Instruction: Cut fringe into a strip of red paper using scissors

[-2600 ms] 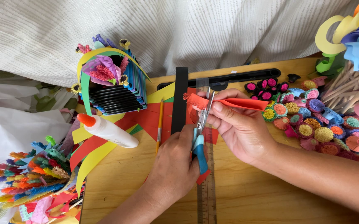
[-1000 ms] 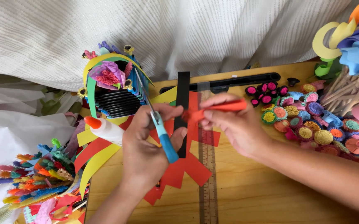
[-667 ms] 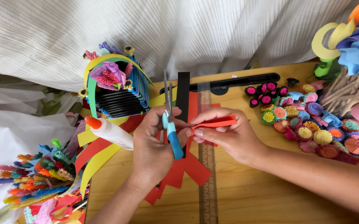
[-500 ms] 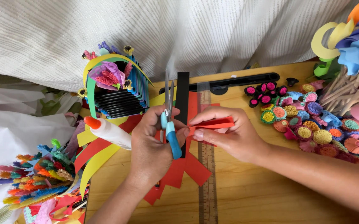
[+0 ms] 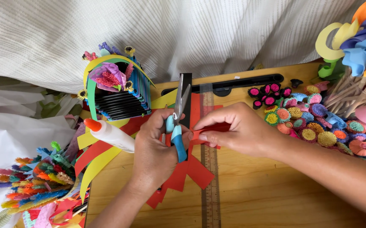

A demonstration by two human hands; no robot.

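Note:
My left hand [image 5: 153, 152] grips blue-handled scissors [image 5: 177, 126] upright, blades pointing away from me and nearly closed. My right hand [image 5: 238, 128] pinches a folded red paper strip [image 5: 210, 128] just right of the scissor handles, fingertips close to my left thumb. Beneath both hands lie more red paper strips [image 5: 191, 169] fanned across a wooden board [image 5: 259, 194], and a clear ruler [image 5: 210, 185] runs toward me. A black strip [image 5: 187, 118] lies under the blades.
A glue bottle with an orange cap [image 5: 109, 134] lies left of my left hand. A black paper basket with flowers [image 5: 117, 90] stands behind it. Rolled paper flowers [image 5: 314, 122] crowd the right; fringed paper stems [image 5: 35, 177] lie at left. Yellow strips [image 5: 96, 162] curl nearby.
My left hand turned the scissors from slanting leftward to upright and moved them right, beside the red strip. My right hand drew the strip down and nearer to the scissors.

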